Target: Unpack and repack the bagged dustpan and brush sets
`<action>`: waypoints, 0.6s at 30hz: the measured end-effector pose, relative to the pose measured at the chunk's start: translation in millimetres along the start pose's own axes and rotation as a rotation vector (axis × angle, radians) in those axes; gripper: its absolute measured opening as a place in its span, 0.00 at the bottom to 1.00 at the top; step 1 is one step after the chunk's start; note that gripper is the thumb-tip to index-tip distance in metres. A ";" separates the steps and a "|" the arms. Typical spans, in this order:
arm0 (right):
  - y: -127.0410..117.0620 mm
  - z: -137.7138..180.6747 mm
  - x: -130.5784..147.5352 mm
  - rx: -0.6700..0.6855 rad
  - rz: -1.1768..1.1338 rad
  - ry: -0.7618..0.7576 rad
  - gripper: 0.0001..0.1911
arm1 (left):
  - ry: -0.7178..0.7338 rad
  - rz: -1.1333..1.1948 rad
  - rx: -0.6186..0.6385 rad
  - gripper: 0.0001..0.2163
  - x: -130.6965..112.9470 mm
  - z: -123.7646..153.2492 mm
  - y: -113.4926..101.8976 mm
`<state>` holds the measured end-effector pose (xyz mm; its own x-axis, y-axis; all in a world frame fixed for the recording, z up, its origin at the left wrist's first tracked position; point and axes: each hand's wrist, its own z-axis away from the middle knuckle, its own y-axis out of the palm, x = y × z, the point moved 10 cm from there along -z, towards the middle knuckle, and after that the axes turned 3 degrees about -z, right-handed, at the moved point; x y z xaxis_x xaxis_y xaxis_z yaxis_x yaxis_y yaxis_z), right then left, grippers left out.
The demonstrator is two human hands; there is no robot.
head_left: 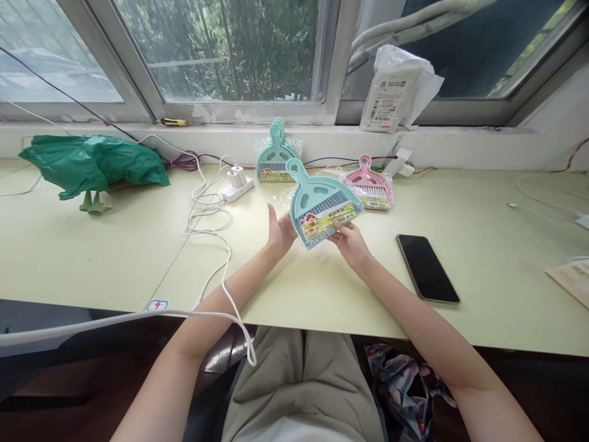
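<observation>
My right hand [352, 244] pinches the lower right edge of a mint-green mini dustpan and brush set [317, 193] in clear wrap, held tilted above the table. It has a grey-bristled brush and a yellow printed label. My left hand [280, 232] is at its lower left side, thumb stretched up and apart; its fingertips are partly hidden behind the set, and I cannot tell whether they touch it. Behind, a stack of mint-green dustpan sets [277, 150] leans against the sill wall. A wrapped pink dustpan set [367, 184] is at the back right.
A black phone [427, 268] lies right of my right arm. A white charger on a power strip [237, 184] and a loose white cable [209, 215] are on the left. A green plastic bag [92, 162] sits at the far left. A wrapped box [391, 95] stands on the sill.
</observation>
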<state>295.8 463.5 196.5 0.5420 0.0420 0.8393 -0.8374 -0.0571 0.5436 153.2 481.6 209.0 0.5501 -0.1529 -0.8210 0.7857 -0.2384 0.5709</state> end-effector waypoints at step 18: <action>-15.2 -4.8 7.9 -0.078 -0.090 -0.062 0.14 | -0.044 -0.355 0.160 0.24 17.3 15.2 24.8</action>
<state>312.4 469.5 194.9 0.6163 -0.0182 0.7873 -0.7870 0.0222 0.6166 178.0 458.5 208.8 0.2364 -0.0740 -0.9688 0.8693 -0.4294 0.2449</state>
